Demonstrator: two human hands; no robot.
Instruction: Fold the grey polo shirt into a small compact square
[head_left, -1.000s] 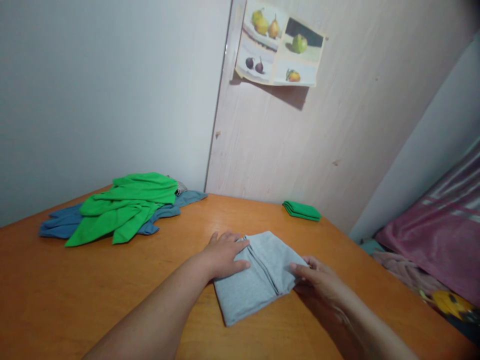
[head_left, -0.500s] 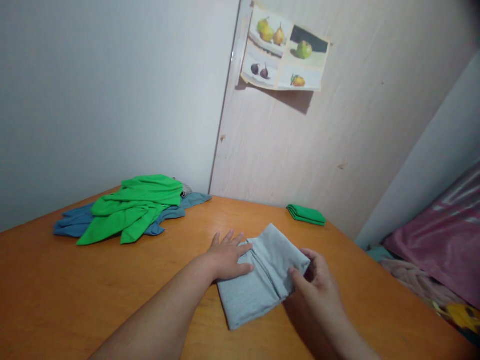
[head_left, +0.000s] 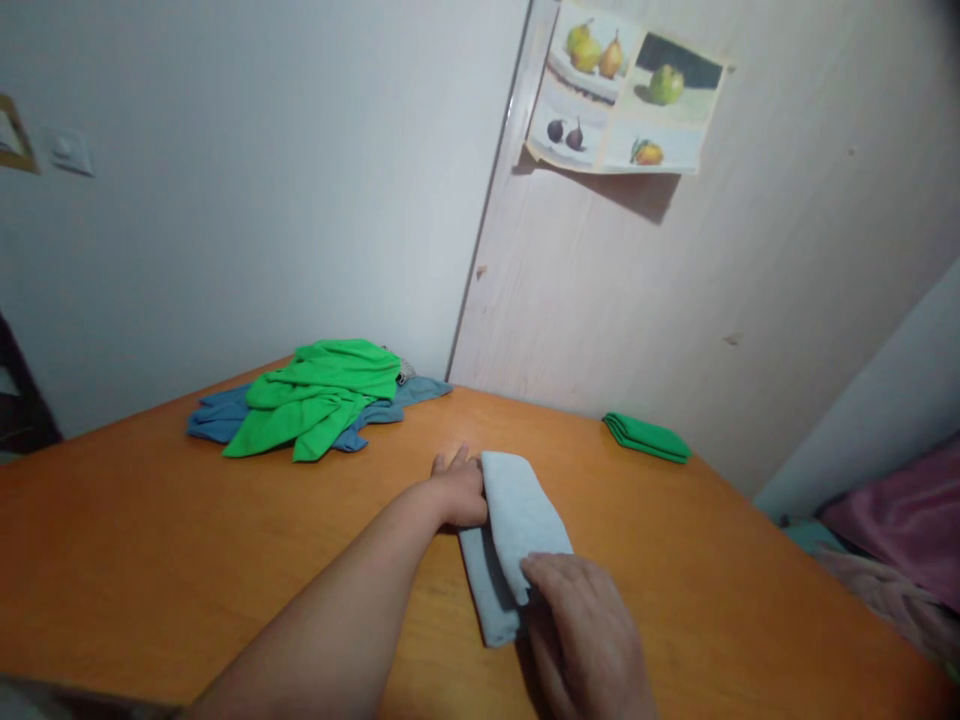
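Note:
A light grey cloth lies folded into a narrow strip on the orange wooden table. My left hand rests at its far left edge, fingers partly tucked under the upper fold. My right hand holds the near end of the folded-over layer, fingers closed on the fabric, back of the hand towards me.
A heap of bright green cloth lies over blue cloth at the table's far left. A small folded green cloth sits at the far right corner by the wall. A fruit poster hangs above. Bedding is to the right.
My right hand has carried the right side of the grey cloth over to the left, folding it to a narrower strip. The view has shifted left.

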